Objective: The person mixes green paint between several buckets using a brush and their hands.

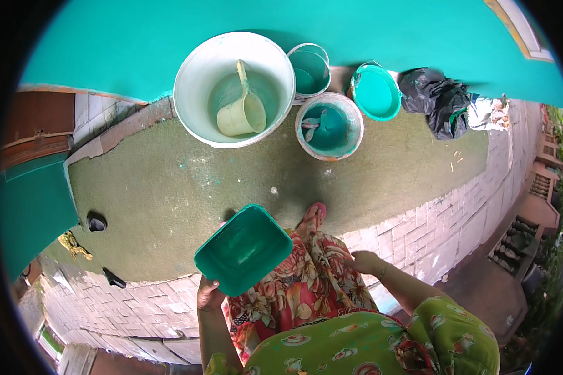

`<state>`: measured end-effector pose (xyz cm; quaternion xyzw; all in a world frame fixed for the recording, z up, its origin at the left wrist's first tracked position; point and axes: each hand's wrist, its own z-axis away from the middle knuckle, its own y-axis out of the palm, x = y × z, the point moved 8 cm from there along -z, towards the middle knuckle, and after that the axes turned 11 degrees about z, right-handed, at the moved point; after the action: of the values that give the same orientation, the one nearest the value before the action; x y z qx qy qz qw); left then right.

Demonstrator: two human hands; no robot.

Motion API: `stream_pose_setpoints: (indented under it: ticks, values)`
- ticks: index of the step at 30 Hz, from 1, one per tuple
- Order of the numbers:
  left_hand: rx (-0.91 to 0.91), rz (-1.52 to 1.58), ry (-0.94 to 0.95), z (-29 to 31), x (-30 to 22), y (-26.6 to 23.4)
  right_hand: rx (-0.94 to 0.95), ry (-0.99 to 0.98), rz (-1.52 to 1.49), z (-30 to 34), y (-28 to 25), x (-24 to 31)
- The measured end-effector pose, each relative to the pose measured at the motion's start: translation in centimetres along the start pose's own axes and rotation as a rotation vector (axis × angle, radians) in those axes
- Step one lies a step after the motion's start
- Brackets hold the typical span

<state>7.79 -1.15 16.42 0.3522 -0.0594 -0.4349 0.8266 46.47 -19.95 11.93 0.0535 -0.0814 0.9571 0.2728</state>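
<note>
One shirt (pixel 356 340), two hands (pixel 209 292) (pixel 364 263), one basin (pixel 244 250)

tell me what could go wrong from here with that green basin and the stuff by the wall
The green basin might slip or tip: the left hand holds it by one edge, and the right hand is off it.
The white tub and front bucket hold liquid and stand close together, so a knock could splash both.
The dipper sits loose in the tub and could slide further in.
</note>
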Motion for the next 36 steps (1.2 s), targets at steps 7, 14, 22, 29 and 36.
stream_pose_setpoints:
  ticks: [7, 14, 22, 29, 36]
  values:
    - [0.062, -0.095, -0.037, -3.4, 0.2, 1.1, -0.276, -0.126, -0.094, 1.2, 3.5, 3.4]
    - [-0.019, -0.247, -0.037, -7.3, -1.7, -2.1, -0.237, -0.385, -0.168, 2.1, -2.4, 13.5]
    - [-0.112, -0.484, -0.074, -13.3, -2.1, -5.8, -0.445, -0.199, -0.459, -10.9, -5.5, 4.0]
    - [-0.183, -0.354, -0.087, -20.3, 2.5, -7.6, -0.358, 0.098, -1.186, -17.7, -14.2, -11.0]
    - [-0.073, -0.484, -0.130, -30.1, 4.0, -8.4, -0.594, -0.086, -1.333, -20.3, -25.2, -16.1]
